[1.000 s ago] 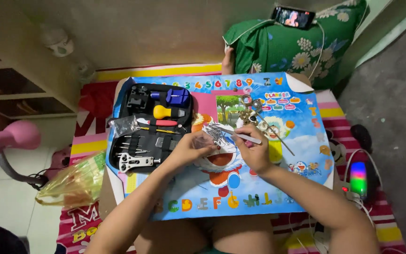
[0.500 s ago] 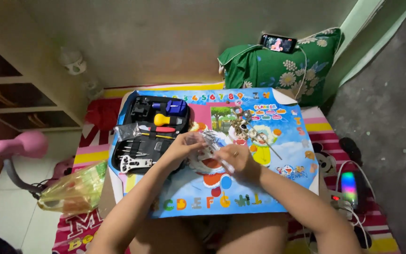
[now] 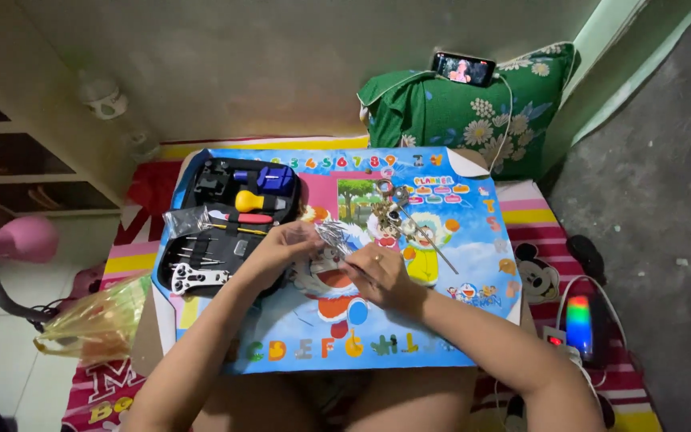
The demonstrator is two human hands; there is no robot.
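Both hands (image 3: 281,250) (image 3: 379,274) pinch a shiny, crinkled plastic packet (image 3: 333,236).

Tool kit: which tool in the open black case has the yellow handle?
The stubby tool in the middle of the tool kit case, just below the blue tool. Its bulbous handle is yellow; the tool beneath it is red, and the lower ones are metal.

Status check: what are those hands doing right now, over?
Left hand and right hand both grip silvery metal watch band. Black tool case lies open alongside.
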